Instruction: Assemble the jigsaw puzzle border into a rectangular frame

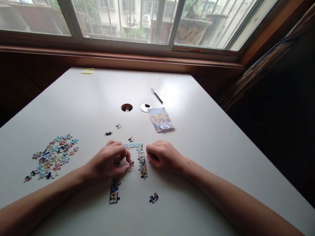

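My left hand (111, 159) pinches a small jigsaw puzzle piece (131, 163) between thumb and fingertips. It reaches over the left side of a partly joined puzzle border (143, 165), hiding part of that strip. The border has a light-blue top edge and two sides running toward me, the left one longer. Just right of the border, my right hand (164, 156) rests on the table in a loose fist, with no piece showing in it. A single loose piece (154, 197) lies below this hand. Beyond the border are several more loose pieces, including a dark one (108, 133).
A pile of loose puzzle pieces (55, 156) lies on the white table (94, 100) at left. Farther back are a picture sheet (161, 119), a round cover (145, 107), a cable hole (126, 108), a pen (157, 96) and a yellow note (87, 71). Windows stand behind.
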A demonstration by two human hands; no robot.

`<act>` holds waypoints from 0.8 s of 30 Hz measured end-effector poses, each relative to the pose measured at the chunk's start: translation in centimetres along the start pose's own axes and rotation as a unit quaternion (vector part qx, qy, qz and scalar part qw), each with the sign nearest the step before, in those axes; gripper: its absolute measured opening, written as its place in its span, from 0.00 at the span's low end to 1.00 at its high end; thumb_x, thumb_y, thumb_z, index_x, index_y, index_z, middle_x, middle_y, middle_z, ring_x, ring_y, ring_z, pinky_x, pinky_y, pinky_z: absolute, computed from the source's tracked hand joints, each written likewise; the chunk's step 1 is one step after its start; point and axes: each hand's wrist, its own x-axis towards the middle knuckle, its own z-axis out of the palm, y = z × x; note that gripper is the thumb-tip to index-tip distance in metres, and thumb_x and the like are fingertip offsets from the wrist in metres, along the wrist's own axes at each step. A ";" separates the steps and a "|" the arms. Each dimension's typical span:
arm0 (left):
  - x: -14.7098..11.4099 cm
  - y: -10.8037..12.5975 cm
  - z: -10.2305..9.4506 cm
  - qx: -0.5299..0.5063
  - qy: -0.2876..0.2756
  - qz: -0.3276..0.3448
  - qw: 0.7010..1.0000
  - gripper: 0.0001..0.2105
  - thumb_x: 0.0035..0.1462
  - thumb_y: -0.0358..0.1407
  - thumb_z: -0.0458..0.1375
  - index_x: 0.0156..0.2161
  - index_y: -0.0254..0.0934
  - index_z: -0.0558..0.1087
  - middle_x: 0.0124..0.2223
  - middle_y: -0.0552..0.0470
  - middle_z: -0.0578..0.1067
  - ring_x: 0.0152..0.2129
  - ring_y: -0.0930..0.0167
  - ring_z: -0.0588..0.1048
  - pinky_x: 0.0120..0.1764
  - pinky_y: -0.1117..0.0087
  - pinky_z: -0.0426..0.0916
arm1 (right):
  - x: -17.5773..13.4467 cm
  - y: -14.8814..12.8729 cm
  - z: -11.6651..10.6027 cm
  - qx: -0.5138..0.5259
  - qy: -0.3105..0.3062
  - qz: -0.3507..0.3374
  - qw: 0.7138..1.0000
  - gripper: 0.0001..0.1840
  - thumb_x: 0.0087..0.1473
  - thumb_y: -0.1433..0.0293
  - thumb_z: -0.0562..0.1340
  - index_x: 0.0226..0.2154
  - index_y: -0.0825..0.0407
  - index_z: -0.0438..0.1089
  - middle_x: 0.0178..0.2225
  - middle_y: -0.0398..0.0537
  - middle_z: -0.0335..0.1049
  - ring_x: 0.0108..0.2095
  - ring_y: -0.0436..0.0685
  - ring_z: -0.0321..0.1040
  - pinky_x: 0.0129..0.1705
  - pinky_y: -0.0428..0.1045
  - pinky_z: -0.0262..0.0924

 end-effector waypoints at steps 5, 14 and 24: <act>0.0 0.1 0.1 0.003 0.013 -0.013 1.000 0.05 0.54 0.30 0.62 0.35 0.40 0.71 0.33 0.57 0.76 0.31 0.72 0.73 0.49 0.63 0.65 | 0.0 0.0 0.0 -0.001 -0.002 0.002 1.000 0.08 0.52 0.75 0.55 0.27 0.48 0.55 0.23 0.40 0.59 0.25 0.51 0.48 0.30 0.49 0.43; 0.0 0.4 0.0 0.033 0.013 -0.009 0.999 0.03 0.55 0.31 0.61 0.36 0.40 0.72 0.31 0.57 0.74 0.32 0.72 0.72 0.49 0.64 0.63 | 0.0 0.0 0.0 -0.004 -0.002 0.001 1.000 0.07 0.53 0.75 0.56 0.27 0.49 0.56 0.23 0.40 0.60 0.25 0.51 0.48 0.30 0.49 0.42; 0.1 0.2 0.2 0.034 0.025 0.007 0.999 0.06 0.53 0.28 0.61 0.36 0.40 0.71 0.33 0.58 0.73 0.33 0.72 0.72 0.48 0.65 0.61 | 0.0 0.2 0.1 -0.008 0.000 -0.002 1.000 0.08 0.52 0.75 0.56 0.27 0.49 0.55 0.23 0.40 0.59 0.25 0.50 0.47 0.30 0.49 0.43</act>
